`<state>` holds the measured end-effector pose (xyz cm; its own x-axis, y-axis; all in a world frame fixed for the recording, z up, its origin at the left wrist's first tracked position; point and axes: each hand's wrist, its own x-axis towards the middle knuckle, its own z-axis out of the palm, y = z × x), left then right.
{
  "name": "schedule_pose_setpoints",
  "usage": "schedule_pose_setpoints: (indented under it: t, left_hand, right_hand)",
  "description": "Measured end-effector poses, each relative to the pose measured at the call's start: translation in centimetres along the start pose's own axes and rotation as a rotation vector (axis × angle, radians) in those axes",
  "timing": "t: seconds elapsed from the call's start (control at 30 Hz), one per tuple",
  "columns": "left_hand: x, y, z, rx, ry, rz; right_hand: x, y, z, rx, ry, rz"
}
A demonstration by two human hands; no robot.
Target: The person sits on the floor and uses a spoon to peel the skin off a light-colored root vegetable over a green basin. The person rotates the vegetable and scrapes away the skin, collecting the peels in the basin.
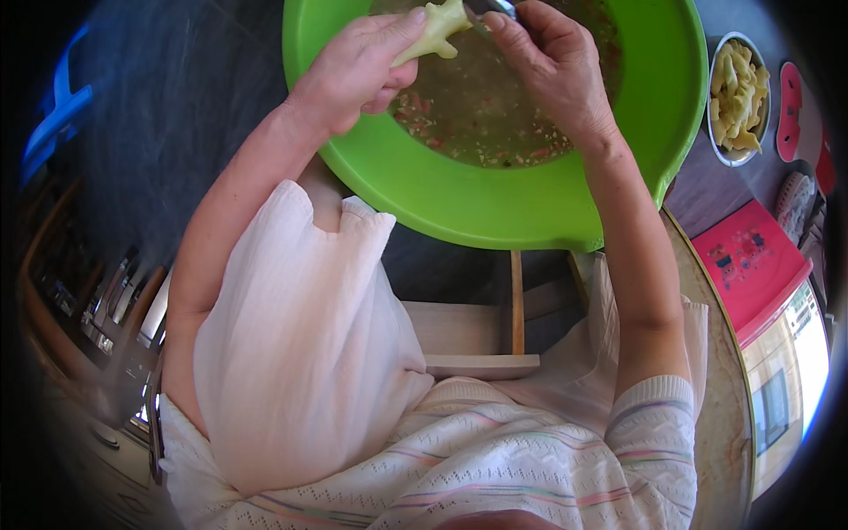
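Note:
At the top of the view, my left hand (371, 63) grips a pale yellow, knobbly root that looks like ginger (438, 30). My right hand (553, 63) holds a small metal utensil (493, 10), perhaps a spoon, against the root's right end; the picture's upper edge cuts off part of it. Both hands are over a large green plastic basin (490, 205). Cloudy water (487, 112) lies in the basin, with reddish and pale scraps along its near side.
A metal bowl (734, 159) of similar pale yellow pieces (735, 96) stands on the floor, right of the basin. Beyond it lie red-and-white items. A pink panel with printed figures (748, 265) is at the right. Blue plastic (59, 126) shows at far left.

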<state>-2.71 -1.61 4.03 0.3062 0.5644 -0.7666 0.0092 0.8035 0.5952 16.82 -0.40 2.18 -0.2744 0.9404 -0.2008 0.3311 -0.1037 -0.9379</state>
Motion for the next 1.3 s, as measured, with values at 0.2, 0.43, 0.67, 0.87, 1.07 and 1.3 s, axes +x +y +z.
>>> schedule_pose_setpoints:
  t: [0.2,0.43,0.67,0.87,1.07,1.3]
  left_hand:
    - [-0.2,0.4,0.3,0.042,0.035,-0.026]
    - [0.2,-0.1,0.2,0.122,0.068,0.03]
    - [0.1,-0.5,0.0,0.355,0.068,0.206]
    - [0.2,-1.1,-0.4,0.316,0.045,0.145]
    - [0.7,0.4,-0.3,-0.156,-0.111,-0.101]
    - [0.3,0.3,-0.5,-0.324,-0.105,-0.102]
  right_hand:
    - [0.9,-0.6,-0.5,-0.038,-0.023,0.033]
    - [-0.1,-1.9,0.4,-0.062,-0.133,0.04]
    - [1.2,-1.5,-1.3,-0.065,-0.114,0.121]
    - [2.8,3.1,-2.2,-0.362,0.069,0.105]
    - [0.7,10.1,-0.9,-0.912,-0.253,0.183]
    - [-0.4,2.7,-1.9,-0.113,-0.061,0.047]
